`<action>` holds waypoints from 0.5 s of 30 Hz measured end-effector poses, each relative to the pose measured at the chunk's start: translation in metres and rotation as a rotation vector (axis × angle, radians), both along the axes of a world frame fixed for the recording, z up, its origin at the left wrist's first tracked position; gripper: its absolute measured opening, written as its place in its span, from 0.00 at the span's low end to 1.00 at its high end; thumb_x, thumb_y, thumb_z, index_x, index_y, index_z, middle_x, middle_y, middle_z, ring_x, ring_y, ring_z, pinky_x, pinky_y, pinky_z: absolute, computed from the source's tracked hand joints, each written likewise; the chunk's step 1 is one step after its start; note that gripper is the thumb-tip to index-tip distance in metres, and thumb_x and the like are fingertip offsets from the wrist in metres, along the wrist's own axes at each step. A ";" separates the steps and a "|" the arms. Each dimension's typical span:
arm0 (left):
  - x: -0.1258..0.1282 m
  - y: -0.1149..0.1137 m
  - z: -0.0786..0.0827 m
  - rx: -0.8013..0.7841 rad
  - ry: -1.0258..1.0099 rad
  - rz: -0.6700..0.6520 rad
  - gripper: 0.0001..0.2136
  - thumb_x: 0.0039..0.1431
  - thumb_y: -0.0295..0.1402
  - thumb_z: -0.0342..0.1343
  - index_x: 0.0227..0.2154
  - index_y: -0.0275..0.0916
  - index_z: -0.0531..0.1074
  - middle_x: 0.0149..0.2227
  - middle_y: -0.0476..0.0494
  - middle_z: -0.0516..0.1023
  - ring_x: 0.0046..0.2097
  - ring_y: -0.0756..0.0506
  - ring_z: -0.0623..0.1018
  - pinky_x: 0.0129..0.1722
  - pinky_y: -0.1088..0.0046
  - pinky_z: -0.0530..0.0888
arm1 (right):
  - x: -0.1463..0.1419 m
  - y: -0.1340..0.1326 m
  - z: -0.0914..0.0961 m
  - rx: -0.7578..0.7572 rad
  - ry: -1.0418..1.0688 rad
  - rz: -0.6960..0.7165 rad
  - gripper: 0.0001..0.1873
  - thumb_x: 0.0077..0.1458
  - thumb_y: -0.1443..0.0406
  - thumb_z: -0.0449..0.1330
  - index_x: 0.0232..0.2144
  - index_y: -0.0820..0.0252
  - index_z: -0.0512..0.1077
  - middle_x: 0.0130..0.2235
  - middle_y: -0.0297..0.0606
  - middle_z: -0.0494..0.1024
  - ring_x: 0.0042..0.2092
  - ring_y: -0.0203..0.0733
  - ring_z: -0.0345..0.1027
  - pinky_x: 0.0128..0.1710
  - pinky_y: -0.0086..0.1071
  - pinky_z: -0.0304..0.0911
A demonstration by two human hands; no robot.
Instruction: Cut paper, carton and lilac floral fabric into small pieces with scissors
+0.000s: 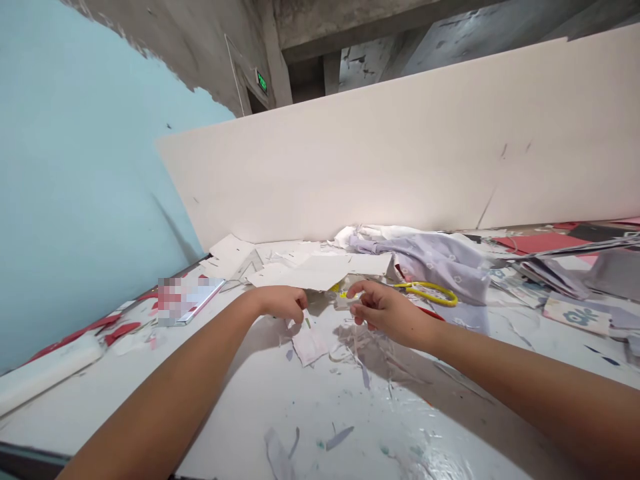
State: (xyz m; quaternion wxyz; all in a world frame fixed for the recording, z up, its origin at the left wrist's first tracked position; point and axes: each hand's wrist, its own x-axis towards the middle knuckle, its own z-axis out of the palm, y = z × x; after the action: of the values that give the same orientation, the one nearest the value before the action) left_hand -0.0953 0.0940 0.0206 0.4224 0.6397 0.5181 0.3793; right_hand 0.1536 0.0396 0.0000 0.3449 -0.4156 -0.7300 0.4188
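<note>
Fingers of left hand [281, 303] were curled, pinch indiscernible; right hand [384, 313] was held parted-fingered | squarish pale-pink paper piece [310, 344] was seen below left fingertips | tearing was risked by tugging

You work on a smooth, glossy counter [240, 417]; the pale scrap [311, 343] resembles thin, matt paper; the white sheet [320, 272] resembles stiff, matt card; the lavender cloth [425, 260] appears matt; the yellow handle [441, 289] looks like smooth plastic; the partition [350, 160] before you is smooth; the beam [320, 28], rough bare concrete.
</note>
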 end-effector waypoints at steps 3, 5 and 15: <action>0.004 -0.001 -0.003 -0.108 0.219 -0.089 0.06 0.32 0.24 0.53 0.16 0.42 0.68 0.14 0.51 0.65 0.16 0.48 0.62 0.19 0.74 0.55 | -0.002 0.000 -0.003 -0.080 0.069 0.012 0.08 0.49 0.61 0.56 0.31 0.59 0.68 0.24 0.30 0.70 0.25 0.31 0.62 0.25 0.26 0.59; 0.005 -0.003 -0.001 -0.161 0.346 -0.142 0.09 0.27 0.21 0.53 0.15 0.41 0.69 0.15 0.50 0.67 0.16 0.49 0.62 0.18 0.74 0.54 | -0.004 -0.002 -0.003 -0.126 0.111 -0.004 0.12 0.46 0.63 0.60 0.35 0.59 0.68 0.26 0.29 0.70 0.27 0.31 0.64 0.27 0.26 0.60; 0.004 -0.010 0.017 -0.329 0.587 -0.386 0.17 0.29 0.23 0.58 0.29 0.40 0.72 0.25 0.51 0.71 0.26 0.49 0.68 0.23 0.77 0.61 | -0.008 -0.008 -0.007 -0.179 0.229 0.005 0.10 0.48 0.59 0.58 0.26 0.60 0.67 0.24 0.30 0.71 0.24 0.30 0.62 0.26 0.27 0.58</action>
State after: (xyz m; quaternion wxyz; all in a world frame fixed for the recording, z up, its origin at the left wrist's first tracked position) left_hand -0.0910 0.0838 0.0372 0.4169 0.7305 0.5409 0.0054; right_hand 0.1456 0.0320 -0.0067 0.3863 -0.3923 -0.6468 0.5278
